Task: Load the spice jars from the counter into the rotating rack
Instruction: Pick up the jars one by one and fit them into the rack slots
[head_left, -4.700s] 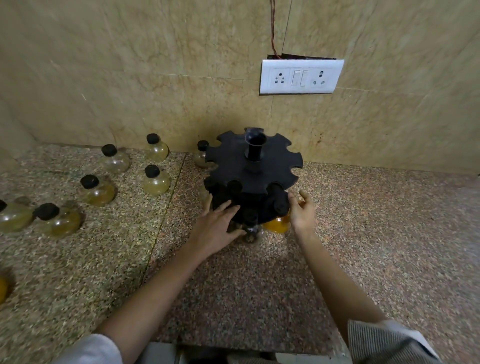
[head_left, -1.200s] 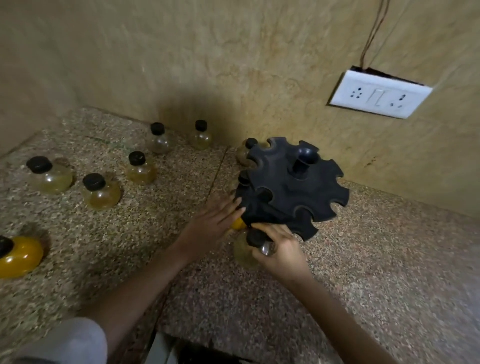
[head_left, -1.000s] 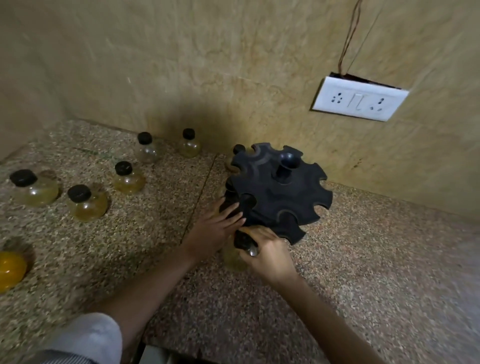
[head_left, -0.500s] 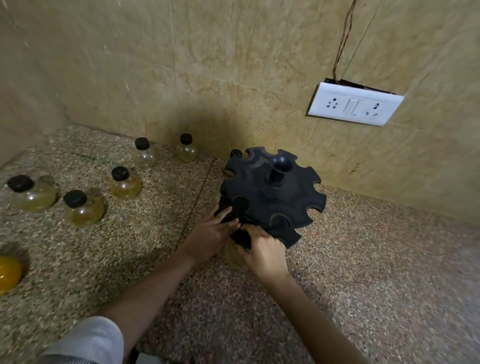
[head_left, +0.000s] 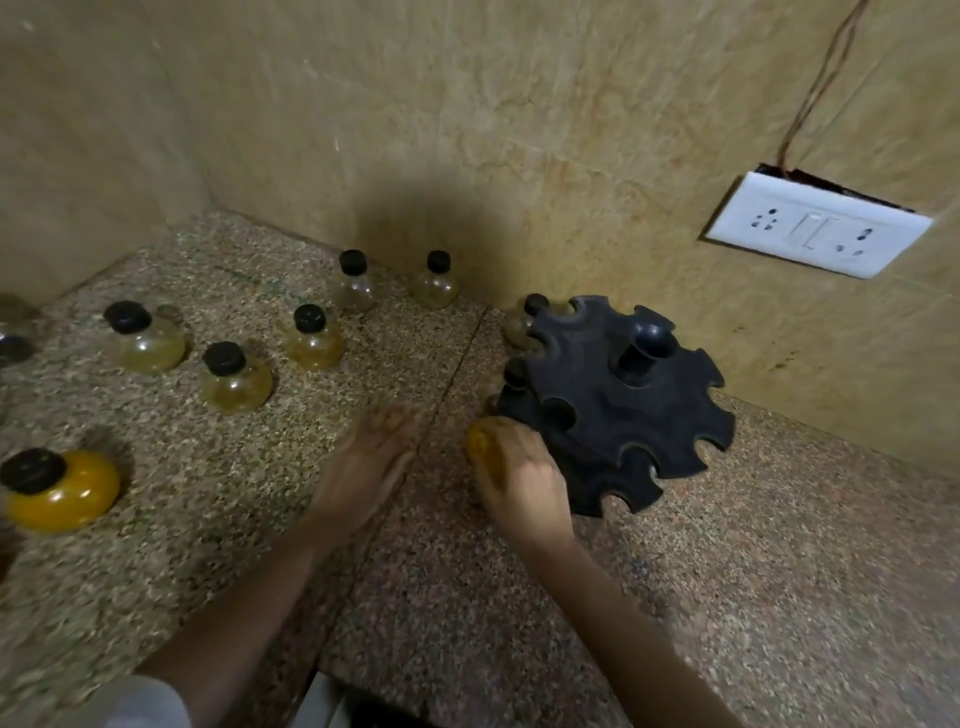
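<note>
Orange spice jar (head_left: 480, 451) is being gripped by right hand (head_left: 522, 480) at rack (head_left: 618, 405) | left hand (head_left: 366, 462) is being withdrawn, fingers spread flat.

Black rack (head_left: 618, 415) — speckled counter (head_left: 727, 597) (brown granite) — amber, black-capped jars (head_left: 236, 376).

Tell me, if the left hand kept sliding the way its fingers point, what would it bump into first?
Probably nothing soon: the left hand points up and slightly right across bare counter. The far spice jar stands roughly in that line, though blur makes the direction uncertain.
</note>
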